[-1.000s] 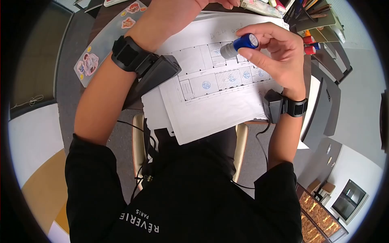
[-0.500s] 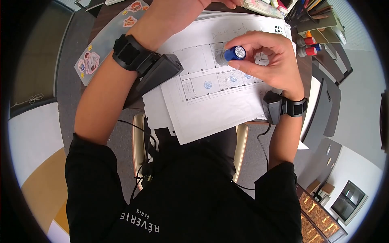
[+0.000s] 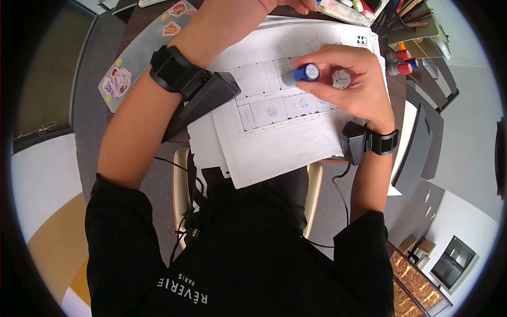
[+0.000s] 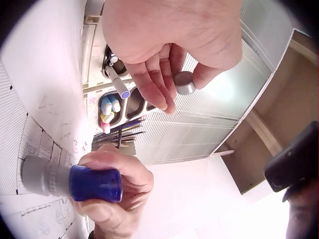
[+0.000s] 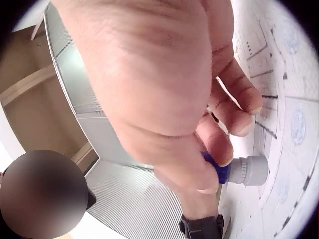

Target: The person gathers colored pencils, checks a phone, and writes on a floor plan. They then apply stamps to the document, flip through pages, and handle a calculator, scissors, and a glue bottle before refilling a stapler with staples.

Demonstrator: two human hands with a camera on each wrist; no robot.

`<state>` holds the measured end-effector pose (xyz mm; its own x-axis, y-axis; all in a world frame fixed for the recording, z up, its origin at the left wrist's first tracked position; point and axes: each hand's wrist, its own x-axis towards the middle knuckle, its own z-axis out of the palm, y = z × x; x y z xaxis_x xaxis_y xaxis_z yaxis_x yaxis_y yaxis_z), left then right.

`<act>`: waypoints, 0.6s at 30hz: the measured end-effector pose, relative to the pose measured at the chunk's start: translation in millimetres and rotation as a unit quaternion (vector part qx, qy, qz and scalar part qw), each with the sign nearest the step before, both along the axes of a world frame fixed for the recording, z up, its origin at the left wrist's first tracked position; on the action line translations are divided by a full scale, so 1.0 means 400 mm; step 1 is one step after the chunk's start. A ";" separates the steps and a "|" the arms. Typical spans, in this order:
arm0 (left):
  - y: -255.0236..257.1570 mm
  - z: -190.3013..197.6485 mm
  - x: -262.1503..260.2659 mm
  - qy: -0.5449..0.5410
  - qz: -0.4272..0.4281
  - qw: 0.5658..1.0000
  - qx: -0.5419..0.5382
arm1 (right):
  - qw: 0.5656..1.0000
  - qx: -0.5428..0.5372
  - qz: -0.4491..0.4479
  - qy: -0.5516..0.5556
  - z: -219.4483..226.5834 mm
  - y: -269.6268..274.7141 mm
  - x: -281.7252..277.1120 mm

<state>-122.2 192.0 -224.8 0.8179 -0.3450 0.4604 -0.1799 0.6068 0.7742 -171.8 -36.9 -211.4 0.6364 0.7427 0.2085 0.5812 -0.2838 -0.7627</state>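
My right hand pinches a blue stamp between thumb and fingers, its grey end toward the printed floor plan. In the right wrist view the grey end is right at the paper; whether it touches, I cannot tell. Blue round marks are on the plan. My left hand, largely cut off at the top of the head view, pinches a small grey cap between thumb and fingers, above the far side of the paper.
Pens and markers stand in an organizer beyond the paper. At the right, red and blue stamps sit beside a pencil holder. A grey sheet with stickers lies at the left. Cables hang from the wrist cameras.
My right hand has moved left over the plan, and the stamp has tilted toward upright, its grey end now mostly behind the blue body. My left arm has shifted slightly right.
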 end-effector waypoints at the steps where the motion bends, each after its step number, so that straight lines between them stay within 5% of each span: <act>1: -0.003 0.000 -0.003 0.001 0.000 1.000 -0.001 | 0.999 0.033 -0.016 -0.010 -0.001 -0.010 0.006; 6: -0.003 -0.002 -0.002 -0.007 -0.001 1.000 -0.014 | 0.967 0.241 -0.034 0.069 0.013 -0.041 0.027; 18: -0.001 0.003 -0.004 -0.008 0.012 1.000 -0.013 | 0.972 0.218 -0.028 0.084 0.015 -0.030 0.021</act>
